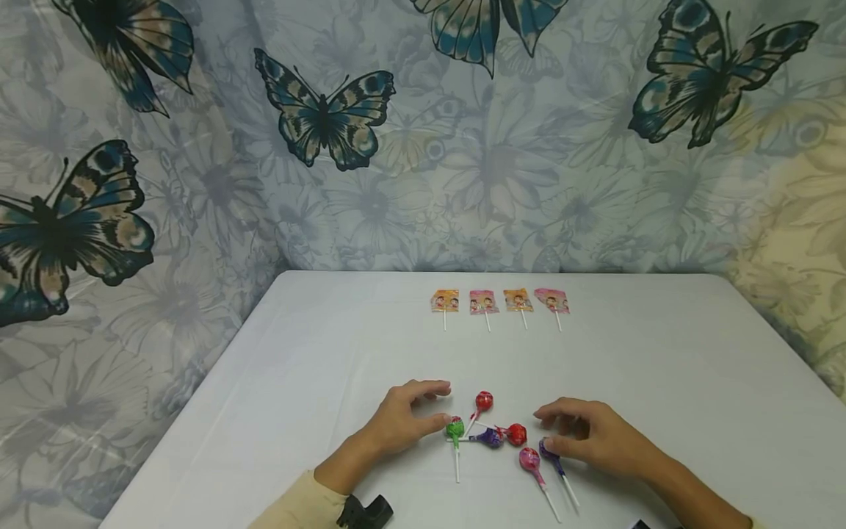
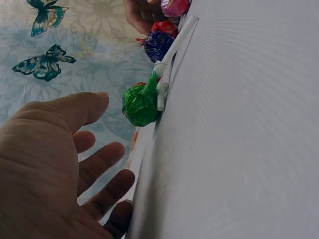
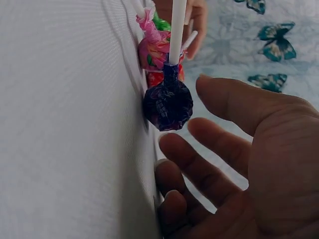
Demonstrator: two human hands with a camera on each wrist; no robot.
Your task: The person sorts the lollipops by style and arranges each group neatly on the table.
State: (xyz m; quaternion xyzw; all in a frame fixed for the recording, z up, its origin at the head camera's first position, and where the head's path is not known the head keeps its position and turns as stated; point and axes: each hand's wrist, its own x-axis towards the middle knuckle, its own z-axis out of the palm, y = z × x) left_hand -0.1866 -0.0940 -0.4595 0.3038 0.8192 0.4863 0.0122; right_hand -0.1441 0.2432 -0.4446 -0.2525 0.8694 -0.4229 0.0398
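A: Hanging behind everything is a butterfly-print cloth (image 1: 423, 132), draping down both sides. A white bench (image 1: 661, 382) is sitting in front of it.

B: Hands?

A: Both are resting low at the near edge. The left hand (image 1: 403, 422) is lying with fingers relaxed and spread, gripping nothing, thumb tip just beside the green lollipop (image 1: 454, 428). The right hand (image 1: 595, 437) is likewise loose-fingered, holding nothing, thumb touching or nearly touching the dark purple lollipop (image 1: 548, 450); I cannot tell which.

B: What's lying between them?

A: Loose cluster: two red lollipops (image 1: 485, 401), one upper and one right of centre, a purple lollipop (image 1: 490, 438) lying crosswise, and a pink lollipop (image 1: 529, 459) at the near side beside the dark purple one. Sticks are mostly pointing toward the person.

B: Anything farther back?

A: Four flat wrapped lollipops (image 1: 499, 301) are lying in a row, well apart from the hands, sticks pointing this way.
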